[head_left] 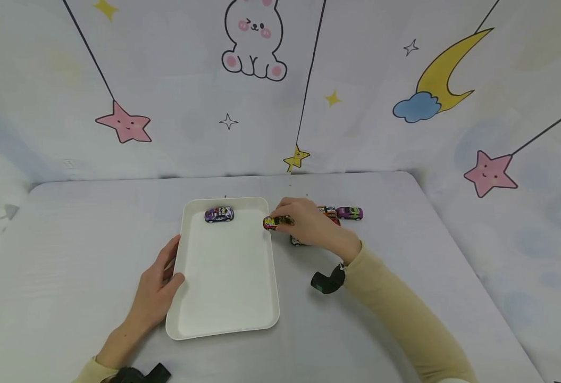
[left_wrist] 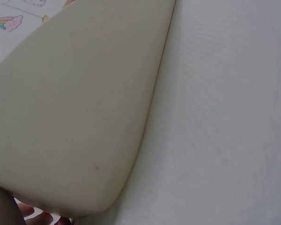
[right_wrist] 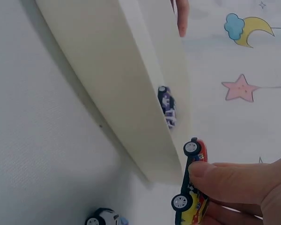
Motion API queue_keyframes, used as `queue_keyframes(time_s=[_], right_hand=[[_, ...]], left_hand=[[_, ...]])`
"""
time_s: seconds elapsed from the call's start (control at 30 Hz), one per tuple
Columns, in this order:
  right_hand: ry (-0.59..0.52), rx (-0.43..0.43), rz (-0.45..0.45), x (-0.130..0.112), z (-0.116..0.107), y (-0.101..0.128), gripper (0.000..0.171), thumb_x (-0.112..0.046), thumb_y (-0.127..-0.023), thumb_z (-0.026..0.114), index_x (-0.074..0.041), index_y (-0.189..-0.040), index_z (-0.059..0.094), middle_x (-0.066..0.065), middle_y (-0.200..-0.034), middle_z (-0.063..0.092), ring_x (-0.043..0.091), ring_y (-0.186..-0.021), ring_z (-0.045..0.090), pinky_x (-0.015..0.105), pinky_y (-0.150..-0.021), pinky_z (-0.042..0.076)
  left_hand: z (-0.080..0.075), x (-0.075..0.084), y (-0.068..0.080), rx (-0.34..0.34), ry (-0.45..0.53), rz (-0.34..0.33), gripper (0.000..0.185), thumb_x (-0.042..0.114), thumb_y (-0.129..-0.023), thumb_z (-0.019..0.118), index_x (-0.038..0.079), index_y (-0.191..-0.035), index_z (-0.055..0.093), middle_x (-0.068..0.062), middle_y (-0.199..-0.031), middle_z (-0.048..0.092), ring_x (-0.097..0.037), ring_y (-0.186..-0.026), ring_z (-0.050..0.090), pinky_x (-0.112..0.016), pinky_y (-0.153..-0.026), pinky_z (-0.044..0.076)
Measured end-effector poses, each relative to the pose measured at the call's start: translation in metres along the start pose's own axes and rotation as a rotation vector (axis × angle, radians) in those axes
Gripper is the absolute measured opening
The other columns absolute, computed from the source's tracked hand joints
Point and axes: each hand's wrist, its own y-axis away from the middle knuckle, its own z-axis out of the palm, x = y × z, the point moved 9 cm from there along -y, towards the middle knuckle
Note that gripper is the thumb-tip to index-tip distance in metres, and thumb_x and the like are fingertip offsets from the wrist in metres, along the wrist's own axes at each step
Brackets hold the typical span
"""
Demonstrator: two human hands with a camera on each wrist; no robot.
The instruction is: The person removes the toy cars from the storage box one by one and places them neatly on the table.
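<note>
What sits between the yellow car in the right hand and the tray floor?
Only the tray rim: the right hand holds the yellow car right at its right edge. The purple car sits at the far end, well aside.

Your arms: two, each in a long, close-fitting sleeve of pale mustard-beige knit, the cuffs ending at the wrists, well behind the fingers. Your left hand (head_left: 153,292): bare, no rings or gloves; a black strap-mounted device (head_left: 139,374) sits behind it at the wrist. Your right hand (head_left: 309,223): bare likewise; a matching black, elbow-shaped camera mount (head_left: 328,280) on its wrist.
</note>
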Motion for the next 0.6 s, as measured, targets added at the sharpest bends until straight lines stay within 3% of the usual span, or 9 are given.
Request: queue_keyframes(time_s=[0.37,0.6], right_hand=[[-0.002,0.022,0.044,0.026,-0.007,0.02,0.029,-0.012,-0.089,0.075,-0.008,-0.117,0.075,0.005,-0.11,0.071,0.021,-0.101,0.067,0.038,-0.088,0.055],[-0.026,0.056,0.03,0.036,-0.01,0.033,0.029,-0.007,-0.087,0.075,-0.003,-0.116,0.074,0.009,-0.108,0.071,0.022,-0.095,0.067,0.038,-0.081,0.056]], left_hand=[[-0.001,0.0,-0.001,0.004,-0.006,0.008,0.075,-0.011,-0.087,0.05,0.008,-0.157,0.03,-0.025,-0.152,0.043,-0.047,-0.131,0.049,-0.003,-0.095,0.035],[-0.001,0.0,-0.001,0.005,-0.005,0.005,0.075,-0.01,-0.087,0.049,0.008,-0.157,0.03,-0.024,-0.152,0.043,-0.046,-0.131,0.05,-0.002,-0.095,0.036]])
